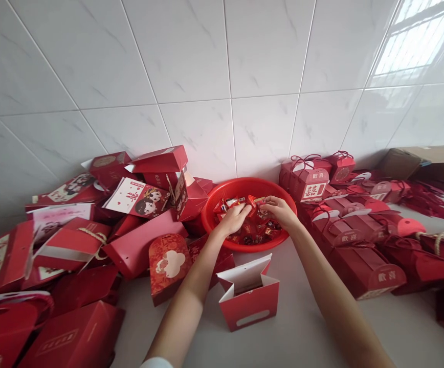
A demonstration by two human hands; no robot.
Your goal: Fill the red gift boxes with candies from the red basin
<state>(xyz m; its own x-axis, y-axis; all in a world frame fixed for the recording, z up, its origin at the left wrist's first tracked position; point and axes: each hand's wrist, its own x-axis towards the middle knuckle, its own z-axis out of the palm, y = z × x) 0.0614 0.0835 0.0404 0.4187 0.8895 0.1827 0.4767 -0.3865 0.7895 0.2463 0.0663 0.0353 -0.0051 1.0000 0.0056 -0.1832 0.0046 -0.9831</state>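
Observation:
A round red plastic basket [245, 249] stands against the wall, with many small wrapped candies [256, 232] in it, mostly in red and dark wrappers. Over its left half my left hand [236, 219] is closed, with a red-wrapped candy [251, 200] at its fingertips. My right hand [279, 210] reaches in from the other side, its fingers pinched at a small wrapped candy [260, 200]; the fingertips partly hide it. Just in front of the basket, between my forearms, an open red paper box [249, 307] stands upright; its bottom inside is in shadow.
On the left lies a jumbled pile of red gift boxes [141, 245], some printed with cartoon figures. Rows of closed red boxes with cord handles [352, 230] stand on the right. Behind them are loose dark red cords [433, 204] and a cardboard box [429, 161]. A tiled wall [260, 128] rises behind.

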